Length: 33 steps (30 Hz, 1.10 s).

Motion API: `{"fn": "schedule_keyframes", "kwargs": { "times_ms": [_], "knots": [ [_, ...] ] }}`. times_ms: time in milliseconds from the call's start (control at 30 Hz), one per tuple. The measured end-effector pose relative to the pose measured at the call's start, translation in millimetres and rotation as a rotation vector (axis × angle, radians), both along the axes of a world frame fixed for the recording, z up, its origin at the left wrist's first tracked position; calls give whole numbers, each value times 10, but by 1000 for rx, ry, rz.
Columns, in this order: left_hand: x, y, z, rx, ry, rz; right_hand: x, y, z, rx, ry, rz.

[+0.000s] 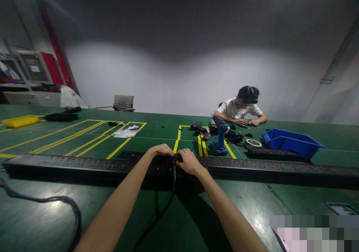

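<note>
A long black power strip (84, 164) with rows of sockets and small red marks lies across the table in front of me. At its middle, my right hand (190, 161) pinches the black plug end (177, 157) of a power cable (171, 197), which hangs down toward me. My left hand (162, 150) comes in from the other side, fingers bent and closed beside the plug; what its fingertips grip is hidden. Both hands rest over the strip and almost meet.
Beyond the strip stand a blue cordless drill (220, 136) and a blue bin (291, 141). A co-worker (238, 109) leans on the far side. A yellow tray (21, 121) and papers (126, 131) lie left. Another black cable (56, 199) curves at near left.
</note>
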<state>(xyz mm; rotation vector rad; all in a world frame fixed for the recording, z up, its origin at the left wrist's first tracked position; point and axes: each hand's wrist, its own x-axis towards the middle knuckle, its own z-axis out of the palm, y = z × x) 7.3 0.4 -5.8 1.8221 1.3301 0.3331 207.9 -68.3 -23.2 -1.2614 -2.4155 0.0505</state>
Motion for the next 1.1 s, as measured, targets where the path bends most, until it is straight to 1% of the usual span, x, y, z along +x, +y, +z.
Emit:
{"fn": "schedule_keyframes", "kwargs": {
  "times_ms": [167, 333, 467, 633, 900, 1100],
  "knots": [
    [42, -30, 21, -50, 51, 98, 5, 19, -15, -5, 16, 18],
    [71, -37, 26, -52, 67, 132, 10, 19, -25, -4, 13, 22],
    [107, -11, 55, -60, 125, 173, 9, 16, -28, 13, 10, 17],
    [124, 11, 80, -54, 158, 169, 11, 13, -23, 16, 3, 17],
    [119, -4, 43, -61, 135, 200, -1, -6, 9, -4, -9, 15],
    [101, -33, 54, -62, 119, 154, 5, 2, -7, 3, -4, 19]
  ]
}}
